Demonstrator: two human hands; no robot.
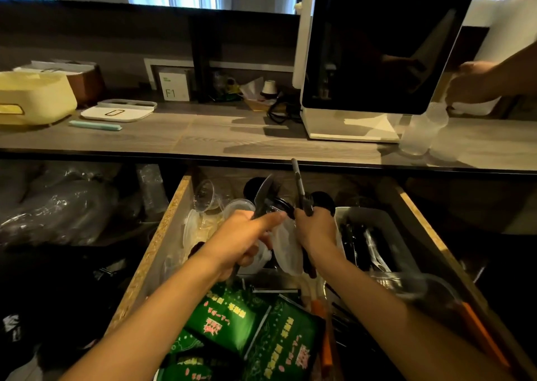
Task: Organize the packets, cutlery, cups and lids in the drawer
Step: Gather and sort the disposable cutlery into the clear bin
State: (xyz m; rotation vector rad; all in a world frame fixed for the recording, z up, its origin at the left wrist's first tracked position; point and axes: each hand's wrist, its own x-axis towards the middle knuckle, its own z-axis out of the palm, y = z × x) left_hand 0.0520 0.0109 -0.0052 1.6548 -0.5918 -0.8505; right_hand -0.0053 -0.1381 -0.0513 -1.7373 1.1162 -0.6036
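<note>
Below a grey wood-grain counter [203, 136], the left hand [241, 238] grips a black plastic knife [263, 196] and the right hand [315, 229] a black plastic utensil [299, 186] above the open chipboard drawer [162, 244]; both likely belong in the grey tray [389, 229] just right of the right hand, handles aligned.

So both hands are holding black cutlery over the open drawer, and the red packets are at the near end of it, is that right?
Not quite. The head view shows the packets are green, not red. The rest holds: the left hand and right hand each grip black cutlery over the open drawer, packets at the near end.
</note>
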